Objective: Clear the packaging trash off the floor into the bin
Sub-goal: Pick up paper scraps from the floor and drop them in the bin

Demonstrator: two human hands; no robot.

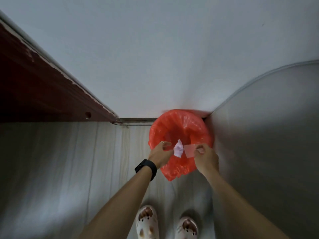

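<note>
Red plastic lines the bin (198, 135), a thin liner (174, 171) folded out over the rim, and the bin stands on the pale wood-look floor (69, 161) in the corner, against the white wall (155, 57) and just beside a grey panel (267, 135) on my right. From the head view, both of my hands hang over its open mouth. The fingers (166, 145) of my left hand (159, 155) pinch one end of a clear strip (189, 150), tape or film as far as I can judge. The fingers (201, 150) of my right hand (206, 156) curl round and pinch the other end. A crumpled pale lilac scrap (178, 150) hangs at the middle of the strip, between my hands; it looks stuck to it, though I cannot be sure. So this piece of packaging is off the floor and right above the bin, but not yet inside. I judge the pick-up and the carry done for this piece, with only the letting go left, and a sticky strip may cling to my fingers when I release it. My slippers (146, 221) stand close before the bin. Whether more trash waits elsewhere I cannot tell, since only the floor around my feet and beside the dark red door (43, 94) shows.
</note>
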